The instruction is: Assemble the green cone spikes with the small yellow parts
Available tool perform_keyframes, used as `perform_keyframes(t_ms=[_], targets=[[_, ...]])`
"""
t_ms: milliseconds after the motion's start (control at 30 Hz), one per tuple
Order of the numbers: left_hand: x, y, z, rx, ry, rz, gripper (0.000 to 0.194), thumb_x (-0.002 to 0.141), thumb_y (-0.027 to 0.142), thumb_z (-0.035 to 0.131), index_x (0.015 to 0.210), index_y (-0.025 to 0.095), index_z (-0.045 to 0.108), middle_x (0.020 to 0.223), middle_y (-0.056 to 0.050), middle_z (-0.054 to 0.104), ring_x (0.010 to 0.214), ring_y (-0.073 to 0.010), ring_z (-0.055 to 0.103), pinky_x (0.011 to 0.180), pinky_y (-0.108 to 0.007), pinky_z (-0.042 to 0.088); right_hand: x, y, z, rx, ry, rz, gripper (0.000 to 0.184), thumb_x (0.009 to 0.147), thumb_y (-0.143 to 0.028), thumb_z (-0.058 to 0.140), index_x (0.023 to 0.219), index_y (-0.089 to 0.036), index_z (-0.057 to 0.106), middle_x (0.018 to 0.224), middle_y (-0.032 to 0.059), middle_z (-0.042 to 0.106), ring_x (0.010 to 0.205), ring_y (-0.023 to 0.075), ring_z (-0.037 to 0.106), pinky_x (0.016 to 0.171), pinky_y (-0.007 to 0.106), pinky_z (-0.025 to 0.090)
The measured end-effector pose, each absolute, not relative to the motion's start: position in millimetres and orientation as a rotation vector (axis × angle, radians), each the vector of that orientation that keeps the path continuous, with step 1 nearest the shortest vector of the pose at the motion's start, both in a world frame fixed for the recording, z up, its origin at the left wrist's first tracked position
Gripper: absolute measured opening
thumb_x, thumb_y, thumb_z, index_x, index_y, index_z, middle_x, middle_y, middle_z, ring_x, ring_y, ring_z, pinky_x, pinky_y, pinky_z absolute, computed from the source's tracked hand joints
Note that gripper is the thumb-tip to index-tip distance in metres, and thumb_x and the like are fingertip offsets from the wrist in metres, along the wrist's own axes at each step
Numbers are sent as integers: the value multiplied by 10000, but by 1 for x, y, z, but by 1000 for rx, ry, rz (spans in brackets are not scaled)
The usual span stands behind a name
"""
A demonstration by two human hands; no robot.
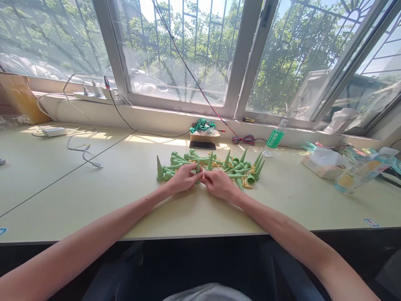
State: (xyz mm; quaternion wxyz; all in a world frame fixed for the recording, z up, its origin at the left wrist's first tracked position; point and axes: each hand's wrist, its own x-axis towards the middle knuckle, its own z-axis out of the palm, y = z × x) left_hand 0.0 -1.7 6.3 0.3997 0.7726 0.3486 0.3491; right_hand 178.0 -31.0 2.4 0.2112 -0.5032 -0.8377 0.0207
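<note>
My left hand (183, 179) is closed around a green plastic cone spike (197, 168), whose tip points up. My right hand (219, 184) meets it at the fingertips in a pinch; whatever is between those fingers is too small to make out. Around and behind both hands lies a heap of similar green spikes (238, 167). Some stand on their wide caps, like one upright spike (160, 170) at the left end, while others lie on their sides. Small yellow pieces (248, 186) are scattered among them.
Behind the heap are a black phone (202, 145) and a small box with green material (203, 125). A bottle with a green label (275, 138) stands back right, near a tissue box (322, 163). White cables (79, 148) lie on the left of the table.
</note>
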Motion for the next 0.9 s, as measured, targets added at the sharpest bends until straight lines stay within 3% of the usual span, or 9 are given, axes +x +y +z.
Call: perform_keyframes(t_ms=[200, 500, 667, 900], targets=[[2, -3, 4, 1954, 888, 928, 294, 898, 454, 555, 858, 163, 565, 568, 35, 557, 403, -85, 498, 370, -182, 368, 178, -28, -1, -1324, -2270, 129, 324, 944, -355, 520, 705, -168, 632, 623, 10, 629, 551, 108, 467, 559, 231, 271], [5, -5, 6, 2038, 859, 960, 297, 894, 437, 560, 984, 157, 598, 821, -30, 652, 586, -123, 611, 455, -203, 463, 178, -27, -2, -1251, -2223, 241, 279, 867, -326, 601, 639, -166, 607, 591, -19, 598, 548, 90, 467, 568, 219, 301], [6, -7, 9, 2089, 876, 938, 266, 918, 406, 519, 973, 159, 599, 685, 1, 617, 507, -112, 563, 461, -215, 445, 177, -29, 0, -1180, -2131, 201, 243, 811, -243, 568, 581, -171, 536, 546, -36, 542, 521, 83, 450, 559, 215, 322], [7, -6, 8, 2170, 913, 901, 240, 929, 377, 453, 786, 188, 489, 568, 32, 548, 450, -111, 516, 468, -223, 412, 178, -27, 4, -1219, -1900, 169, 244, 881, -340, 520, 692, -188, 542, 551, -35, 516, 514, 102, 439, 545, 222, 335]])
